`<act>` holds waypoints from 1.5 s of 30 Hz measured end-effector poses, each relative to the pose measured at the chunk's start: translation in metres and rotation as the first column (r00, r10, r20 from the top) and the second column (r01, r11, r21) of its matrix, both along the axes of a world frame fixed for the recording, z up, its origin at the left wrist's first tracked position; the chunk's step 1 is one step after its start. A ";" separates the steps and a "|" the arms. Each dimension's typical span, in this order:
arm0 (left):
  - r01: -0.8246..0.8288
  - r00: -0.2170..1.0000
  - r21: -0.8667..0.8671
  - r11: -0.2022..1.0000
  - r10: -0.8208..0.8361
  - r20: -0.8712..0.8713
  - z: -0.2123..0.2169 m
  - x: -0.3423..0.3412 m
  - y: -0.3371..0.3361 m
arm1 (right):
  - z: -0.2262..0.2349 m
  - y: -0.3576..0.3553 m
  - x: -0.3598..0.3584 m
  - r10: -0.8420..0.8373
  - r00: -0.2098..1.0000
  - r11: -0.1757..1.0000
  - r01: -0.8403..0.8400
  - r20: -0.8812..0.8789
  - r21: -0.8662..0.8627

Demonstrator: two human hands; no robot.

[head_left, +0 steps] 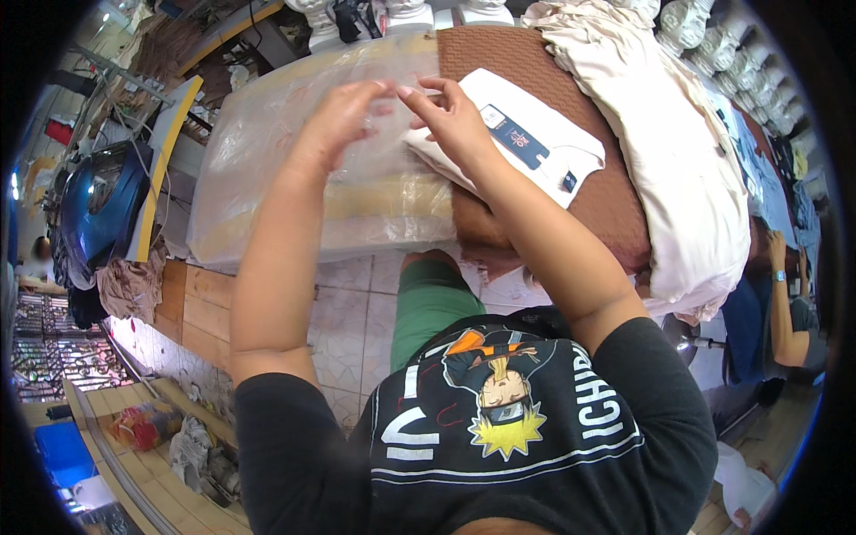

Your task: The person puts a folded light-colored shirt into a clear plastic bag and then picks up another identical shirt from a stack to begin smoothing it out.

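Observation:
Both my hands are raised over the table, close together and apart from the folded shirt. My left hand (348, 116), slightly blurred, hovers above a clear plastic sheet (259, 169), its fingers bent and spread. Just right of it, my right hand (453, 120) has its thumb stretched toward the left fingertips, the other fingers loosely curved. I can make out nothing held in either hand. A folded white shirt (571, 153) lies beside and partly behind my right hand and wrist. On the shirt rests a dark blue hang tag (514, 136).
Brown quilted cloth (615, 214) covers the table's right part, with cream fabric (678, 160) heaped along its edge. White balusters (687, 25) line the far side. A yellow-edged board (168, 169) stands at left beside a glossy blue panel (102, 201). Another person's arm (785, 303) shows far right.

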State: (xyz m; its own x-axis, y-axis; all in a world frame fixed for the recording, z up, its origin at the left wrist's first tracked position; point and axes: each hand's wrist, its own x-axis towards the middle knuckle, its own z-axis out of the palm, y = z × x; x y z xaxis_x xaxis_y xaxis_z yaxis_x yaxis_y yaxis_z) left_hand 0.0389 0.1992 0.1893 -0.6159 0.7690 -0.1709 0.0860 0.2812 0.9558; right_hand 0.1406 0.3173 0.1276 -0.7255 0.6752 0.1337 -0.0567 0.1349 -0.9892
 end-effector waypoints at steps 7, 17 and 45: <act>-0.048 0.999 -0.071 0.996 0.048 -0.005 -0.048 -0.016 0.023 | -0.024 0.040 0.027 0.097 0.982 0.993 -0.084 0.163 -0.085; -0.199 0.559 0.266 0.943 0.332 -0.759 -0.040 -0.082 0.072 | -0.004 0.150 0.078 -0.304 0.854 0.784 -0.027 0.421 0.620; -0.376 0.819 0.069 0.924 0.296 0.491 -0.106 0.126 0.017 | -0.019 0.209 0.046 0.258 0.646 0.880 -0.464 0.718 0.102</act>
State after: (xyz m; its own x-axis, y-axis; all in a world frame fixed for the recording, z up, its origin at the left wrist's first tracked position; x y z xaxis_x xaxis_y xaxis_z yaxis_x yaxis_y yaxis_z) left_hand 0.1650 0.2160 0.0831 -0.7196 0.5694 -0.3973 -0.4489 0.0550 0.8919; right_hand 0.1866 0.5264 0.1091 -0.8634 0.3536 -0.3598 0.4995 0.4996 -0.7077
